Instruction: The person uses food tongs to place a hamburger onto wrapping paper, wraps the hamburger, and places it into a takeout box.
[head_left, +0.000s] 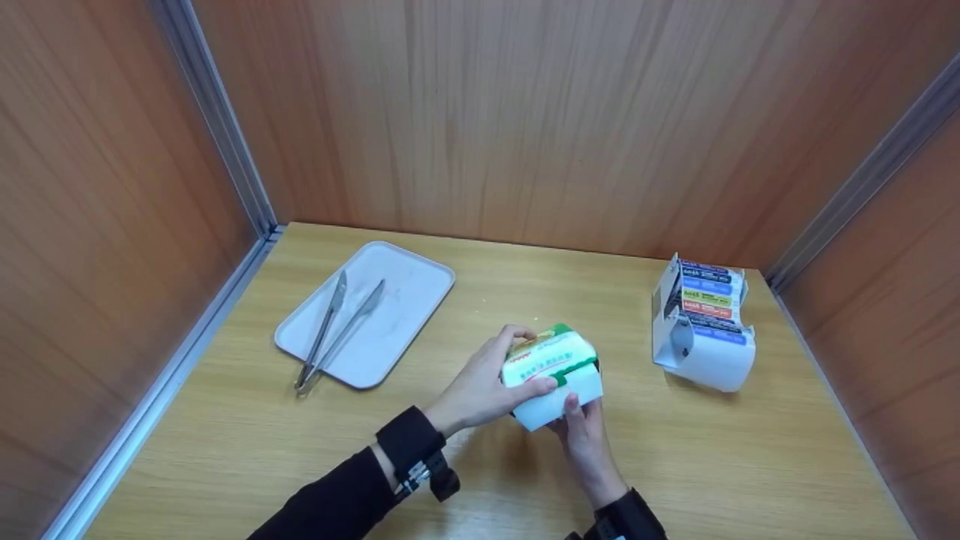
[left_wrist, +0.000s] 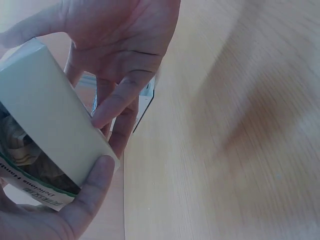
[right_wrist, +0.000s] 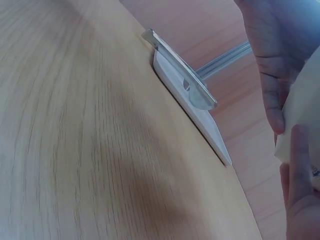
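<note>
Both hands hold a white and green cardboard food box [head_left: 551,367] above the front middle of the table. My left hand [head_left: 480,382] grips its left side, thumb across the front face. Lower right, my right hand [head_left: 585,442] holds the bottom edge with its thumb up against the front. In the left wrist view, the plain white side of the box [left_wrist: 50,110] faces the camera. A dark gap beside that side shows wrapped-looking contents that I cannot make out. Only a pale corner of the box [right_wrist: 305,110] appears in the right wrist view.
On the left, metal tongs [head_left: 334,337] lie across a white tray [head_left: 409,300], their bent end past its near edge. A white carton with coloured stripes [head_left: 705,322] stands at the right. Wood-grain panels [head_left: 525,112] enclose the table [head_left: 225,435] at the back and sides.
</note>
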